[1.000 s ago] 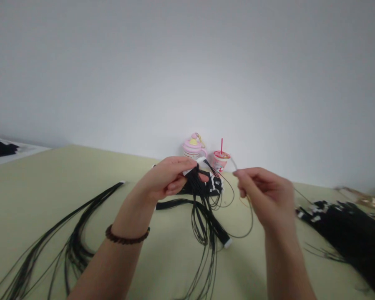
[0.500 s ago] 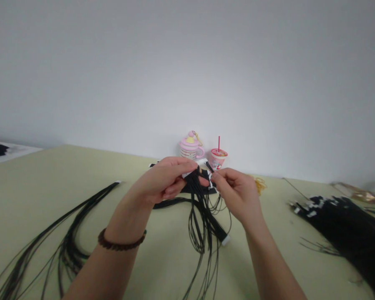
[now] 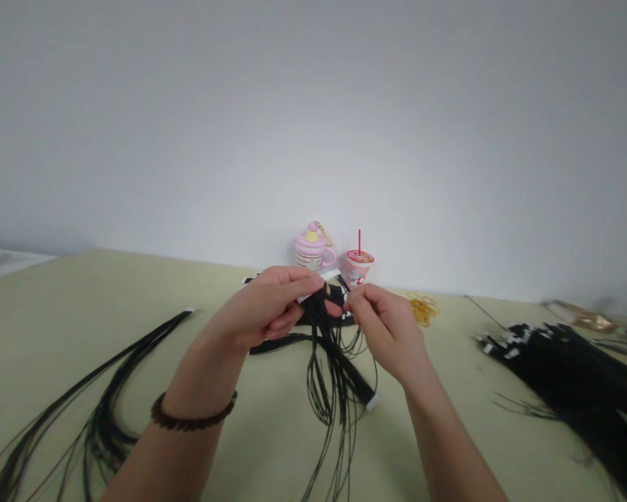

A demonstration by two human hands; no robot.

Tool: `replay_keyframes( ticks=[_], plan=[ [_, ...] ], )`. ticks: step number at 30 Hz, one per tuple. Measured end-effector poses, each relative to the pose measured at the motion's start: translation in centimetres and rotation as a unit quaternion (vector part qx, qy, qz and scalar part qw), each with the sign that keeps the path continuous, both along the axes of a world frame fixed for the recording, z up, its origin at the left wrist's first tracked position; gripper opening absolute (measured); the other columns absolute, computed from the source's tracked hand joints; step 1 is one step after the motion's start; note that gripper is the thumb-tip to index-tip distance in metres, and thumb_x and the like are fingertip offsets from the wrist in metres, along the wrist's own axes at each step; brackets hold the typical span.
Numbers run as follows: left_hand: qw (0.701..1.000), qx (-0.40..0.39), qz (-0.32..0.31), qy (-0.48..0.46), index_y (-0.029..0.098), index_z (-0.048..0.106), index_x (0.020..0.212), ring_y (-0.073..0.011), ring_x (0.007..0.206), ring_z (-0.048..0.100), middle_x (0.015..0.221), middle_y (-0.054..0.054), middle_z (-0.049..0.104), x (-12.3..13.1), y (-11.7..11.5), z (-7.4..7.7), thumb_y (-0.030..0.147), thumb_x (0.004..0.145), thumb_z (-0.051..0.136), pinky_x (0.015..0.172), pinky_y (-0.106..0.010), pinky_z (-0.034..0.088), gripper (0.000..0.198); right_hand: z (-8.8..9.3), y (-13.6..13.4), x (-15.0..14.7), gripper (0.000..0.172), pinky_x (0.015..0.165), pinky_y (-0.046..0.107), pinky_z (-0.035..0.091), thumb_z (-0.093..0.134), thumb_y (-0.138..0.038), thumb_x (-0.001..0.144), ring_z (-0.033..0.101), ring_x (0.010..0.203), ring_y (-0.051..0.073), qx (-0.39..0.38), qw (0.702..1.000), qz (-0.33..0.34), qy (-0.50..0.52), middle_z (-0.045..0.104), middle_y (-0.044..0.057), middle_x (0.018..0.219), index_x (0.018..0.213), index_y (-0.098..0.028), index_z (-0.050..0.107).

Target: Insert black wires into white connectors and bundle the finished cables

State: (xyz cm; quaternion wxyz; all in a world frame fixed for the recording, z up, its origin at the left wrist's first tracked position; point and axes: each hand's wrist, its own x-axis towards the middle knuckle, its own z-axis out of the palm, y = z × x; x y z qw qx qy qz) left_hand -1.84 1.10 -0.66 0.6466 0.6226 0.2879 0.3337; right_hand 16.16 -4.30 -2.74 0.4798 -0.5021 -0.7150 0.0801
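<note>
My left hand (image 3: 276, 303) pinches a white connector (image 3: 330, 275) at the top of a bundle of black wires (image 3: 323, 341). The wires hang down in loops in front of me. Close to its right, my right hand (image 3: 386, 328) is closed, with thumb and forefinger on a thin black wire (image 3: 343, 282) whose upper end is near the connector. The fingertips hide part of that wire. Below, another white connector (image 3: 372, 402) ends a black bundle near the tabletop. Behind the hands lie more black wires with white ends (image 3: 349, 319), partly covered.
A pink lidded mug (image 3: 310, 249) and a pink cup with a straw (image 3: 358, 266) stand by the wall. Yellow rubber bands (image 3: 422, 308) lie right of them. A large pile of black wires (image 3: 558, 376) is at right, loose black wires (image 3: 119, 380) at left.
My right hand has drawn slightly nearer to the connector, and the black wire end it holds now sits closer to it. The whole view has shifted a little.
</note>
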Motion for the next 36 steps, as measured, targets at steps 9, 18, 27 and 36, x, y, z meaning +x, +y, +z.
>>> replay_keyframes(
  ticks=[9, 18, 27, 36],
  plan=[
    [1.000, 0.021, 0.001, 0.009, 0.015, 0.066, 0.078, -0.0036, 0.028, 0.020, 0.033, 0.010, 0.032, 0.1, -0.1, 0.1, 0.036, 0.086, 0.060, 0.026, -0.012, 0.018, 0.023, 0.1, 0.3, -0.2, 0.028, 0.052, 0.023, 0.029, 0.041, -0.022, 0.091, 0.041, 0.052, 0.010, 0.003, 1.000, 0.001, -0.024, 0.046, -0.003, 0.056, 0.066, -0.018, 0.052],
    [0.999, 0.034, -0.006, 0.036, 0.015, 0.067, 0.080, -0.0023, 0.028, 0.021, 0.039, 0.008, 0.040, -0.1, 0.1, 0.0, 0.039, 0.086, 0.060, 0.026, -0.011, 0.019, 0.026, -0.2, 0.3, -0.3, 0.025, 0.053, 0.024, 0.030, 0.046, -0.021, 0.090, 0.041, 0.051, 0.011, 0.051, 0.997, -0.022, -0.050, 0.045, -0.003, 0.054, 0.066, -0.019, 0.052],
    [0.996, 0.042, -0.032, 0.069, 0.016, 0.066, 0.079, -0.0020, 0.029, 0.021, 0.040, 0.008, 0.039, 0.0, 0.2, -0.2, 0.043, 0.085, 0.060, 0.026, -0.011, 0.019, 0.029, -0.5, 0.8, -0.7, 0.017, 0.085, 0.035, 0.048, 0.049, -0.014, 0.088, 0.058, 0.104, 0.021, 0.213, 0.976, -0.001, -0.048, 0.061, 0.013, 0.106, 0.072, -0.020, 0.049],
    [0.998, 0.025, -0.026, 0.047, 0.016, 0.065, 0.078, -0.0028, 0.029, 0.022, 0.039, 0.009, 0.037, 0.2, -0.2, 0.0, 0.040, 0.082, 0.065, 0.026, -0.012, 0.019, 0.025, -0.9, 1.5, -0.8, 0.018, 0.078, 0.032, 0.049, 0.047, -0.013, 0.088, 0.061, 0.086, 0.018, 0.222, 0.974, 0.039, -0.022, 0.064, 0.008, 0.091, 0.073, -0.021, 0.047]
  ],
)
